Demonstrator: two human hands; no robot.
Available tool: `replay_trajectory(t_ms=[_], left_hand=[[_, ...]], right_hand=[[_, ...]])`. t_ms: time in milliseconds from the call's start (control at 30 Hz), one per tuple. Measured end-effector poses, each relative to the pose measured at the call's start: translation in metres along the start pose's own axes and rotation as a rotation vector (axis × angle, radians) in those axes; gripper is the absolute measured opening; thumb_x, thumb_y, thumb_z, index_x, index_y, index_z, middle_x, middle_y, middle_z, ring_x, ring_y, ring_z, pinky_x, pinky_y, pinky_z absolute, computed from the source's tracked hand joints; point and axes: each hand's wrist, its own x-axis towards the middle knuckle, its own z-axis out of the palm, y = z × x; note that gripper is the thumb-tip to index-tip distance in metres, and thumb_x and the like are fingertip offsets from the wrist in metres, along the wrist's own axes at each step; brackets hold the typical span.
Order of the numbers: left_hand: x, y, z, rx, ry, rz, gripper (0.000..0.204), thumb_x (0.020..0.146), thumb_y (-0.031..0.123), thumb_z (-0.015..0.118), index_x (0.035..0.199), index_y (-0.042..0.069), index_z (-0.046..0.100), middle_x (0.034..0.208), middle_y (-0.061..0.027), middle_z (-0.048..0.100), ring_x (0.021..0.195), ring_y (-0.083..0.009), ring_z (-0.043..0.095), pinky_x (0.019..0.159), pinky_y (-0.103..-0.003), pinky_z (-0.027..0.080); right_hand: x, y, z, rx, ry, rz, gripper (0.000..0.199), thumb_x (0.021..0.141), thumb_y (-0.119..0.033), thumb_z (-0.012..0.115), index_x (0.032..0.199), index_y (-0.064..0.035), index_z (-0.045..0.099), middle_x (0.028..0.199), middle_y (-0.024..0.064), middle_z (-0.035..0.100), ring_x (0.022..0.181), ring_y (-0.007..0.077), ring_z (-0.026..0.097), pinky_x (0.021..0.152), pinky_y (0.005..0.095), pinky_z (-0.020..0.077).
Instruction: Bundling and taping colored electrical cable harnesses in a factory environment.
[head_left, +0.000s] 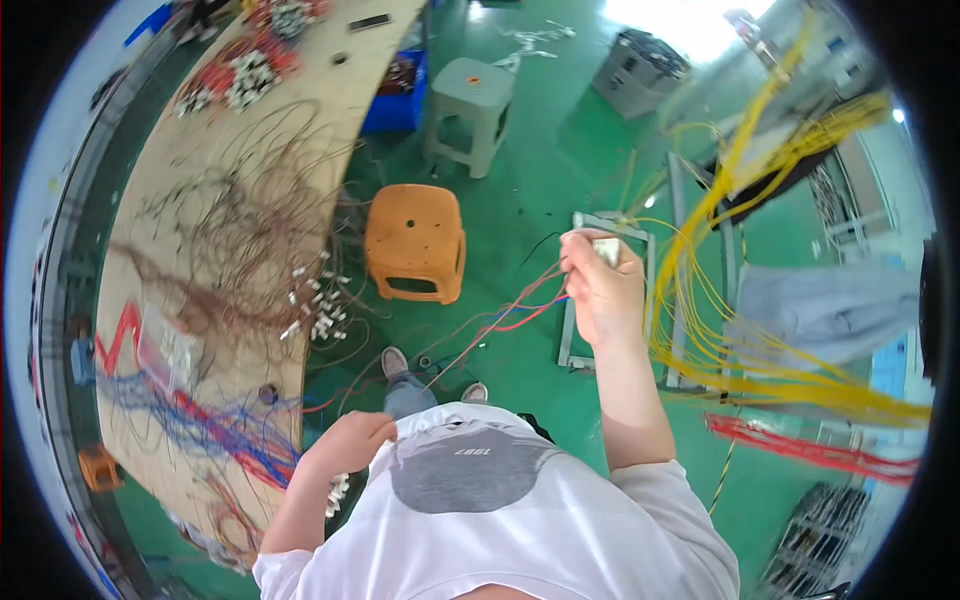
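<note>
My right hand (600, 285) is raised in front of me, its fingers closed on a small white connector (606, 249). Thin red, blue and brown wires (500, 318) trail from that connector down and to the left toward my lap. My left hand (350, 440) rests low by my waist, fingers curled, close to the edge of the wooden workbench (190, 180); a cluster of small white connectors (337, 493) hangs just under it. What the left hand grips is hidden.
Tangled brown wires with white plugs (315, 300) and red and blue wire bundles (200, 415) cover the bench. An orange stool (415, 240) and a grey stool (470, 110) stand on the green floor. Yellow cables (720, 300) and red cables (810, 450) hang at right.
</note>
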Motion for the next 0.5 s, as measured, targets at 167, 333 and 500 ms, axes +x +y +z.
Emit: replay_trajectory(t_ms=[167, 333, 500], left_hand=[[0.019, -0.019, 0.0, 0.59, -0.05, 0.009, 0.022, 0.08, 0.017, 0.043, 0.075, 0.005, 0.061, 0.075, -0.0163, 0.059, 0.076, -0.0338, 0.057, 0.065, -0.042, 0.045], [0.04, -0.018, -0.019, 0.69, -0.012, -0.095, 0.023, 0.078, 0.022, 0.05, 0.073, 0.003, 0.061, 0.076, -0.0162, 0.06, 0.074, -0.0329, 0.058, 0.064, -0.042, 0.046], [0.052, -0.065, 0.005, 0.72, -0.233, -0.316, 0.026, 0.078, 0.025, 0.052, 0.083, 0.001, 0.062, 0.088, -0.0187, 0.06, 0.084, -0.033, 0.058, 0.073, -0.04, 0.046]], right_hand=[[-0.019, -0.012, -0.004, -0.148, -0.037, -0.118, 0.015, 0.073, -0.009, 0.065, 0.083, 0.0015, 0.06, 0.066, 0.0031, 0.057, 0.051, 0.0033, 0.047, 0.041, 0.0167, 0.031], [-0.033, -0.028, -0.01, -0.108, -0.008, -0.248, 0.015, 0.073, -0.006, 0.065, 0.084, 0.0022, 0.059, 0.07, 0.0051, 0.058, 0.056, 0.0051, 0.05, 0.041, 0.0156, 0.0319], [-0.037, -0.047, -0.025, 0.143, -0.001, -0.279, 0.016, 0.074, -0.007, 0.064, 0.086, 0.0024, 0.057, 0.072, 0.0068, 0.056, 0.054, 0.0059, 0.048, 0.039, 0.0149, 0.0289]])
